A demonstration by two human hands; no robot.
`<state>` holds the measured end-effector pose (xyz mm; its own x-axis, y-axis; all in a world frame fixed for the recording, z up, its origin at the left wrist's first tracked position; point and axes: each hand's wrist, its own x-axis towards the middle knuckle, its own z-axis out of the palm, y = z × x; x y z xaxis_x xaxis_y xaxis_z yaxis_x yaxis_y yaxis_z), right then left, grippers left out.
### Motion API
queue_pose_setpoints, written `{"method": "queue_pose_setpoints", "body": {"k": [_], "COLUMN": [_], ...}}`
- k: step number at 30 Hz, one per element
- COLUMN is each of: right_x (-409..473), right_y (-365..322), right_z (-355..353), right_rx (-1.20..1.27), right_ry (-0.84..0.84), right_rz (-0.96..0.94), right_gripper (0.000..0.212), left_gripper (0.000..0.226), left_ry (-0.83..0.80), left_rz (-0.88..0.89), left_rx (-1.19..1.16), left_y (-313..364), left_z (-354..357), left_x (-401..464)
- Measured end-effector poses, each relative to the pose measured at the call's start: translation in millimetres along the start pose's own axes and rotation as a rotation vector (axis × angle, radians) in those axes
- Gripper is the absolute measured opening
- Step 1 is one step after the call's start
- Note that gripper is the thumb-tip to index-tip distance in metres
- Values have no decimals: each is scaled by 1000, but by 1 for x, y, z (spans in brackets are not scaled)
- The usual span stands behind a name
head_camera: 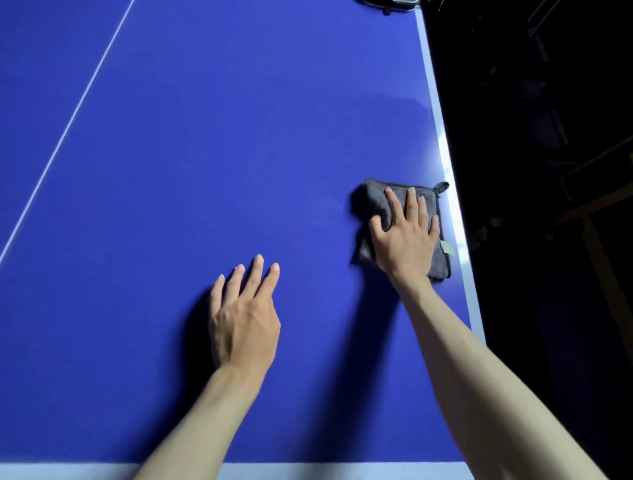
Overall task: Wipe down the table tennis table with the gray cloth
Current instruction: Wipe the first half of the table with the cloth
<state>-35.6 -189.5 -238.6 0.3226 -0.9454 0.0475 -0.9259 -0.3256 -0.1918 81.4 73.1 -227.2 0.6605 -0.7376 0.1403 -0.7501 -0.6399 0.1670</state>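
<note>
One right hand (406,236) pressing gray cloth (373,202) (table (205,137) edge)

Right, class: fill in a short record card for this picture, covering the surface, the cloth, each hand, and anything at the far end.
surface: blue table tennis table, white edge lines
cloth: gray cloth, folded, near the right sideline
right hand: right hand pressing flat on the cloth, fingers spread
left hand: left hand open on or just above the bare table, holding nothing
far end: dark object at the top edge, unclear
</note>
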Motion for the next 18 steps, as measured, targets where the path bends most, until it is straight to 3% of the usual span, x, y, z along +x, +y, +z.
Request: {"method": "queue_pose_setpoints", "body": {"k": [9,13,18], "right_x": [34,-21,-148], "right_y": [-7,-2,8], "right_z": [3,-1,-10], "right_rx": [20,40,64], "right_ry": [-26,-35,-5], "right_rz": [-28,-90,-148], "right_gripper": [62,63,65], "left_gripper": [65,79,72], "left_ry": [-40,-86,-158], "left_rz": [7,-27,-84], "left_rx": [26,20,-48], "left_y": [-3,2,10], "left_z": [0,-2,-12], "left_x": [-3,-4,-2]}}
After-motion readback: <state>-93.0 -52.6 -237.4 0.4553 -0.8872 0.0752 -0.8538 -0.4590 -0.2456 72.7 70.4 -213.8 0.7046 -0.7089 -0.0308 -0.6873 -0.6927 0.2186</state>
